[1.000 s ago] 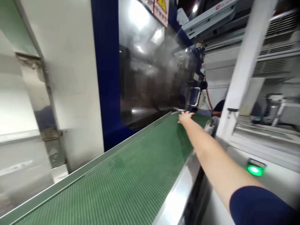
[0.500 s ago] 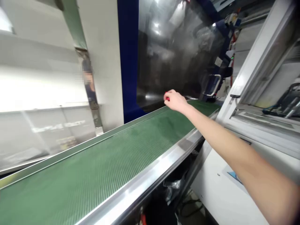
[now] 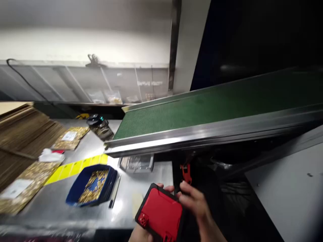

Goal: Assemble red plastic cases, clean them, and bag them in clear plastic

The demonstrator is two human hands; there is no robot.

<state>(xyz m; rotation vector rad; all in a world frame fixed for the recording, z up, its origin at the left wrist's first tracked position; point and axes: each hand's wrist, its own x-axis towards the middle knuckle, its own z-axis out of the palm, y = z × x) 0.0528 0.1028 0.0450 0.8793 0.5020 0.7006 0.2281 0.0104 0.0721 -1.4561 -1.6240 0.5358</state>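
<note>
A red part with a black rim point(image 3: 161, 212) is tilted up near the bottom centre, just above the front edge of the metal table. My left hand point(image 3: 142, 233) holds it from below and behind, with fingertips showing over its top edge. At its right side is my right hand point(image 3: 198, 205), fingers apart and close to the rim; whether they touch it is hard to tell. The green conveyor belt point(image 3: 176, 112) runs behind both hands.
On the metal table point(image 3: 126, 188) stand a blue bin of brass pieces point(image 3: 73, 193), a pen-like tool point(image 3: 115, 192), a clear box point(image 3: 137, 163) and a dark jar point(image 3: 101, 127). Bags of brass pieces point(image 3: 37, 176) and stacked cardboard point(image 3: 22, 141) are at left.
The view has swung left and down to the table. My right hand has come back from over the belt to the red part, and my left hand has come into view holding it.
</note>
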